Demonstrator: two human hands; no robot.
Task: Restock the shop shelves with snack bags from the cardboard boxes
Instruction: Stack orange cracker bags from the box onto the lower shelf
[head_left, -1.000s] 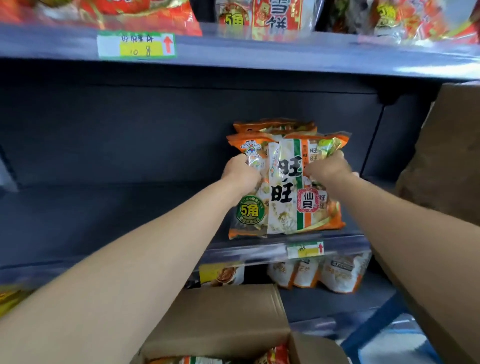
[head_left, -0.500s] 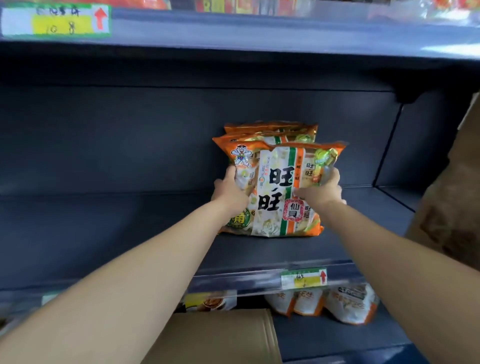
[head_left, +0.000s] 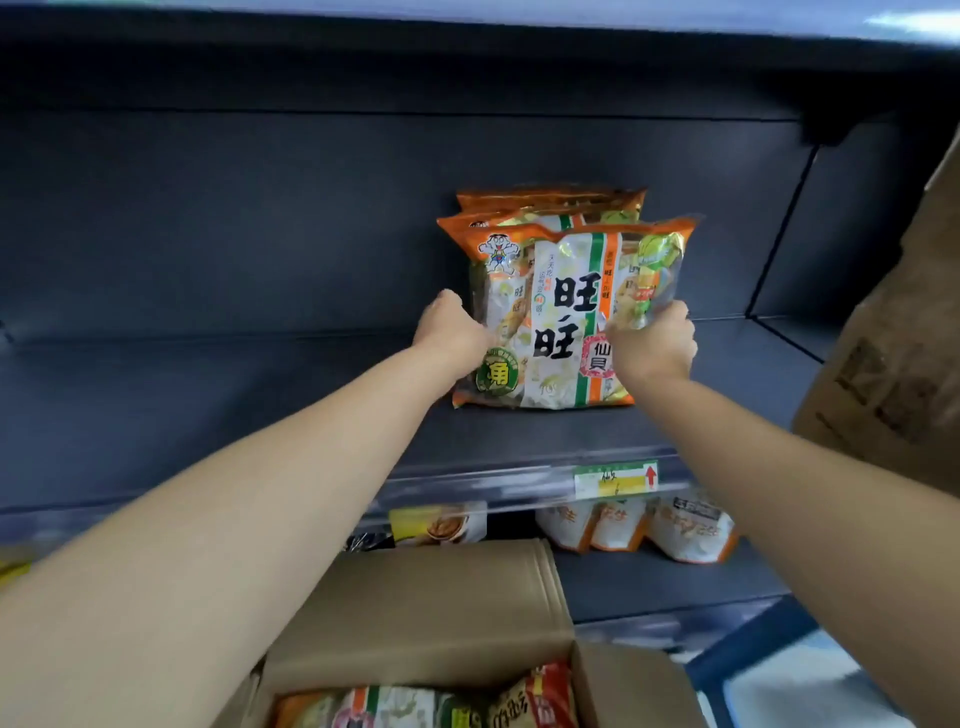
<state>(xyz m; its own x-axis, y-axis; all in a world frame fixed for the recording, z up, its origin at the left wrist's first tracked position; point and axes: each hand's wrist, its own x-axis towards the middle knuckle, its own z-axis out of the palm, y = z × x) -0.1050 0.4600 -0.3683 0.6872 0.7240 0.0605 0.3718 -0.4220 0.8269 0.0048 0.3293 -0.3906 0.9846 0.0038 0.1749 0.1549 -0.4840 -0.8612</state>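
While both arms stretch forward, the orange-and-white plastic snack bag (head_left: 561, 322) stands upright on the dark grey metal shelf (head_left: 260, 405), long axis twelve to six, top seam up, printed face toward us. At its nine o'clock edge the left hand (head_left: 452, 332) grips; at three o'clock the right hand (head_left: 649, 348) pinches. Down at six o'clock sits the open brown cardboard box (head_left: 426, 613).

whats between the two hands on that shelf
The front snack bag, standing upright on the shelf: the left hand holds its left edge, the right hand its right edge. More bags stand behind it. Head view shows this.
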